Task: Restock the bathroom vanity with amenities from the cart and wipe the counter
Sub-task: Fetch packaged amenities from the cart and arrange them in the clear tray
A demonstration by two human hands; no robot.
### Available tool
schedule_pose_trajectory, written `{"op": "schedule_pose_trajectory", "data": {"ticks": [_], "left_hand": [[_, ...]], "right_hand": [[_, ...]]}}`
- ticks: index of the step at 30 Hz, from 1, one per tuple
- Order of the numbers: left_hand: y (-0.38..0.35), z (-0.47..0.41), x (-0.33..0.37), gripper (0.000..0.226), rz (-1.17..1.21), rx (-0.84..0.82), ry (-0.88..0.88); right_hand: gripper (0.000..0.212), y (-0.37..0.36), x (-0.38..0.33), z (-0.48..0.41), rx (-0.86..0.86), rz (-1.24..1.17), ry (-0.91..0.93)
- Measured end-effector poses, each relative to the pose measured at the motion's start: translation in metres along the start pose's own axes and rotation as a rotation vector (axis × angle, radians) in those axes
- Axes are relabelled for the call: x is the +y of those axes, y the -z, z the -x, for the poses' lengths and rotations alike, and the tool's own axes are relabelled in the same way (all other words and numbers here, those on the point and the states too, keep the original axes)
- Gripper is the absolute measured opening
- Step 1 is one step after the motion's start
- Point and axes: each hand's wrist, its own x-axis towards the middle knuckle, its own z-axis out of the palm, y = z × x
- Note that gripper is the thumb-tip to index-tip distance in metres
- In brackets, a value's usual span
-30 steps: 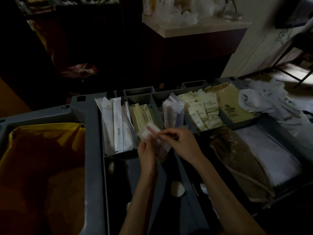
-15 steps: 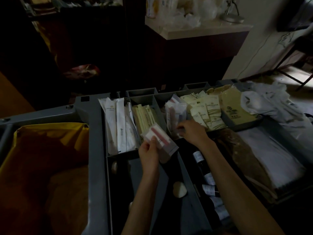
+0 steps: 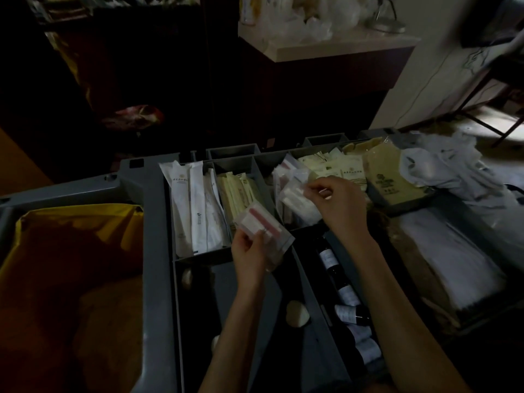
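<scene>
**Sorting clear packets at the cart**

Gripping with the left grip [image 3: 251, 251] a flat, crinkly clear-plastic packet [image 3: 262, 229] with a pink strip inside, held tilted over the grey moulded cart [image 3: 154, 222] dividers. Pinching with the right grip [image 3: 337, 205] the edge of a second clear packet [image 3: 293, 191], just above its rear compartment of like packets. Flanked by long white paper sleeves [image 3: 195, 205] to the left, cream sachets [image 3: 344, 173] to the right; small dark labelled bottles [image 3: 344, 296] lying in the near trough.
</scene>
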Motion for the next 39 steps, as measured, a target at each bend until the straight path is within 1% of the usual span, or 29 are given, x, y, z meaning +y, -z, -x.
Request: {"op": "schedule_pose_trajectory", "data": {"ticks": [3, 6, 9, 13, 16, 17, 19, 22, 24, 27, 28, 29, 30, 32, 33, 35, 39], "left_hand": [[-0.001, 0.002, 0.002, 0.025, -0.006, -0.034, -0.024], [-0.001, 0.003, 0.002, 0.03, -0.009, -0.058, -0.026], [0.001, 0.0, 0.0, 0.03, 0.002, -0.065, -0.013], [0.001, 0.001, 0.007, 0.026, 0.054, -0.098, 0.058], [-0.001, 0.0, 0.01, 0.041, 0.092, -0.059, 0.116], [0.0, 0.001, 0.012, 0.042, 0.121, -0.061, 0.132], [0.003, 0.0, 0.013, 0.039, 0.154, -0.099, 0.103], [0.006, -0.002, 0.013, 0.025, 0.075, -0.083, 0.026], [0.007, -0.003, 0.01, 0.027, 0.048, -0.086, 0.015], [0.006, -0.001, 0.013, 0.028, 0.041, -0.092, 0.038], [0.006, -0.001, 0.013, 0.028, 0.036, -0.09, 0.041], [0.005, -0.002, 0.013, 0.029, 0.03, -0.083, 0.042], [0.004, -0.001, 0.013, 0.029, 0.023, -0.074, 0.037], [0.004, 0.0, 0.013, 0.031, -0.002, -0.067, 0.034], [0.005, 0.001, 0.013, 0.032, -0.013, -0.075, 0.034], [0.004, 0.004, 0.014, 0.034, -0.024, -0.101, 0.032], [0.003, 0.007, 0.02, 0.032, -0.037, -0.161, -0.003]], "right_hand": [[0.013, -0.006, -0.018, 0.012, -0.014, -0.106, 0.016], [0.012, -0.019, -0.029, 0.027, 0.0, -0.067, 0.089], [0.01, -0.029, -0.034, 0.039, 0.011, -0.048, 0.124], [0.012, -0.041, -0.036, 0.053, -0.131, -0.055, 0.121], [0.013, -0.042, -0.031, 0.057, -0.178, -0.153, 0.047], [0.013, -0.041, -0.031, 0.056, -0.197, -0.186, 0.029], [0.015, -0.036, -0.033, 0.056, -0.255, -0.249, 0.015], [0.017, -0.028, -0.035, 0.054, -0.305, -0.315, 0.015], [0.016, -0.022, -0.033, 0.054, -0.239, -0.322, -0.009], [0.015, -0.016, -0.024, 0.054, -0.063, -0.137, 0.032], [0.015, -0.014, -0.021, 0.053, -0.03, -0.097, 0.029], [0.017, -0.012, -0.018, 0.053, -0.038, -0.097, -0.002], [0.021, -0.011, -0.015, 0.053, -0.089, -0.12, -0.06], [0.032, -0.011, -0.013, 0.057, -0.268, -0.195, -0.214], [0.034, -0.013, -0.012, 0.06, -0.347, -0.242, -0.277], [0.029, -0.021, -0.011, 0.068, -0.422, -0.346, -0.328], [0.007, -0.032, -0.011, 0.078, -0.387, -0.585, -0.39]]}}
